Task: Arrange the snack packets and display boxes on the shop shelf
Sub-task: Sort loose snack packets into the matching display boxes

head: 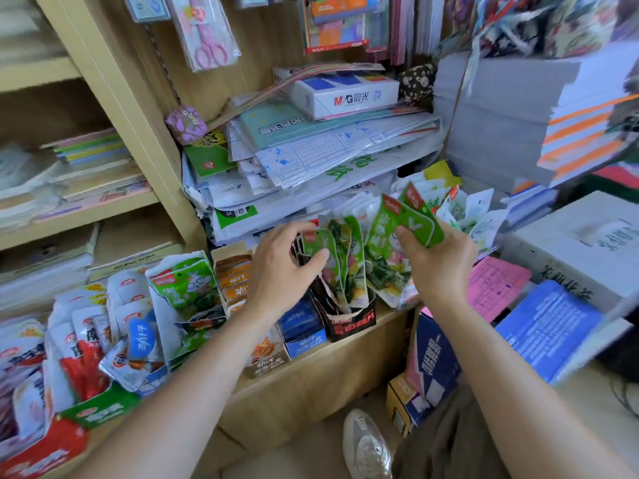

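The left hand pinches the upright packets at its 3 o'clock, thumb in front and fingers behind. They stand in the black box on the shelf. The right hand grips two green sachets, which fan out toward its 11 o'clock.

We face a light brown wood-panel back wall in soft, even light. On our left stands a pale wooden shelving unit stacked with flat notebooks. Below the wall runs a low light-wood shelf with a plain board front, above a beige floor. A tall grey pile of paper rises on the right, blurred at its edge.
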A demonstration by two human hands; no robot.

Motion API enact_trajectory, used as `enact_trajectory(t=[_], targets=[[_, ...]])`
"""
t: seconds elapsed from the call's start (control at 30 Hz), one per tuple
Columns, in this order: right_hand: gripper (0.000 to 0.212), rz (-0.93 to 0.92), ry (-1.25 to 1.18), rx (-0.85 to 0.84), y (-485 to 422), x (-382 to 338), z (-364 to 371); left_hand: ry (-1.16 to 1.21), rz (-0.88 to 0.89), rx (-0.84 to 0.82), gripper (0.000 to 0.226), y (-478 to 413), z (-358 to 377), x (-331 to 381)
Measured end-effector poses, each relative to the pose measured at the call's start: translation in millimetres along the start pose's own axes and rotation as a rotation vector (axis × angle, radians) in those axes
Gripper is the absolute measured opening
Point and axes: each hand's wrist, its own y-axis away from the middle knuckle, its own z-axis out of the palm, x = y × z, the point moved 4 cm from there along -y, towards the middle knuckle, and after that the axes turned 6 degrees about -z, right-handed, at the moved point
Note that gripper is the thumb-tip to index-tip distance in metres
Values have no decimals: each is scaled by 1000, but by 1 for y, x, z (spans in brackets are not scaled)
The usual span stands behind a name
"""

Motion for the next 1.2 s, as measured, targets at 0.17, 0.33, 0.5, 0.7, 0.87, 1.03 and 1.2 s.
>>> enact_trajectory(t=[0.17, 0.33, 0.5, 0.7, 0.87, 1.03, 1.2], targets=[[35, 42, 48, -105, 2, 13, 0, -209, 71, -442, 68, -58, 18, 19], [23, 61, -15, -190, 2, 19, 2, -287, 91, -641, 71, -81, 27, 23], [15, 95, -110, -270, 2, 22, 3, -347, 127, -493, 37, -87, 19, 23], [21, 199, -320, -254, 4, 22, -5, -433, 129, -406, 21, -77, 9, 15], [6, 148, -348, 58, 4, 8, -28, -228, 86, -198, 19, -73, -22, 13], [9, 106, -551, 282, 8, -2, -49, 13, 73, 18, 25, -72, -81, 12], [6, 95, -645, 111, 18, -24, -35, 82, 67, 142, 26, -35, -136, 0]])
